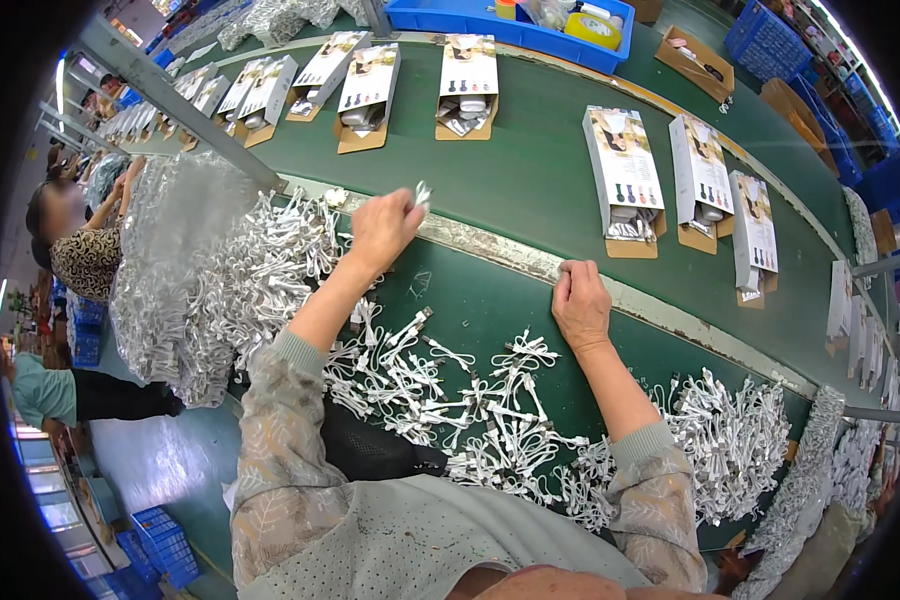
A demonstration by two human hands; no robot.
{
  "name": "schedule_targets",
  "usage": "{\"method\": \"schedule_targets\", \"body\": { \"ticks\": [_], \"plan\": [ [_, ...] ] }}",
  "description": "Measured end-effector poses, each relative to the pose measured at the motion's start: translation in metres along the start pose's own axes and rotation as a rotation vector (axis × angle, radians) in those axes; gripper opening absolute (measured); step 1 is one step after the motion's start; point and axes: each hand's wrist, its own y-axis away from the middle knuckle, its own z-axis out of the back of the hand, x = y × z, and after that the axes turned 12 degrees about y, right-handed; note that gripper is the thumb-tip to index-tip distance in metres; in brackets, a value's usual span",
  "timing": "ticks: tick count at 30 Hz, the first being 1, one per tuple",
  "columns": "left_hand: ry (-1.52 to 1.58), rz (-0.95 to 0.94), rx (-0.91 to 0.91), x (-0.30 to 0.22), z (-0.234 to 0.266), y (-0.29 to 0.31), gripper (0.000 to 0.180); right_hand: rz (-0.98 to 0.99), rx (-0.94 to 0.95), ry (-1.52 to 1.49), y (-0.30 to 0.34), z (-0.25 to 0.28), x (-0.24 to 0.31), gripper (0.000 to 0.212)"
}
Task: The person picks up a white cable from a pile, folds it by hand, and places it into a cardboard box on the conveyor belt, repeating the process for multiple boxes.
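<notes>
Beside the metal rail, my left hand (pixel 385 230) is closed in a pinch on a white charging cable (pixel 423 195), whose end sticks up past the fingers and looks a little blurred. My right hand (pixel 581 305) rests at the rail (pixel 490 248) farther right with its fingers curled under; anything inside them is hidden. Below and between my arms, loose bundled white cables (pixel 400 375) lie on the green worktable (pixel 470 300). Past the rail, open white boxes (pixel 468 85) with small white items in their lower ends lie on the green conveyor belt (pixel 530 150).
More cables are heaped at left (pixel 270 255) and right (pixel 730 440), beside bagged goods (pixel 175 280). A metal post (pixel 185 95) rises at left. A blue tray (pixel 510 35) with yellow tape (pixel 592 31) stands beyond the belt. Another person (pixel 85 245) works at the left.
</notes>
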Motion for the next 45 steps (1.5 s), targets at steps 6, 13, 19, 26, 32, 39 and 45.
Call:
{"method": "schedule_targets", "body": {
  "ticks": [6,13,19,26,32,39,45],
  "plan": [
    [0.023,-0.095,-0.126,-0.044,-0.060,-0.094,0.023,-0.016,0.013,-0.006,0.000,0.001,0.001,0.012],
    [0.178,0.165,-0.135,-0.068,-0.096,-0.150,0.018,-0.018,0.018,-0.044,0.002,-0.001,0.004,0.013],
    [0.254,-0.343,0.069,-0.089,-0.078,-0.059,0.022,-0.013,-0.031,-0.056,0.000,-0.001,-0.005,0.012],
    [0.254,-0.455,0.672,-0.093,-0.037,0.103,0.023,-0.005,-0.033,-0.047,0.000,-0.003,-0.005,0.013],
    [0.363,-0.107,0.547,-0.066,-0.022,0.078,0.013,-0.005,-0.029,-0.029,0.002,-0.002,-0.003,0.013],
    [0.341,-0.047,0.519,-0.071,-0.030,0.079,0.017,-0.006,-0.026,-0.033,0.001,-0.002,0.000,0.013],
    [0.820,0.189,0.640,-0.082,-0.011,0.061,0.016,-0.014,-0.059,-0.046,0.000,-0.004,-0.002,0.012]
  ]
}}
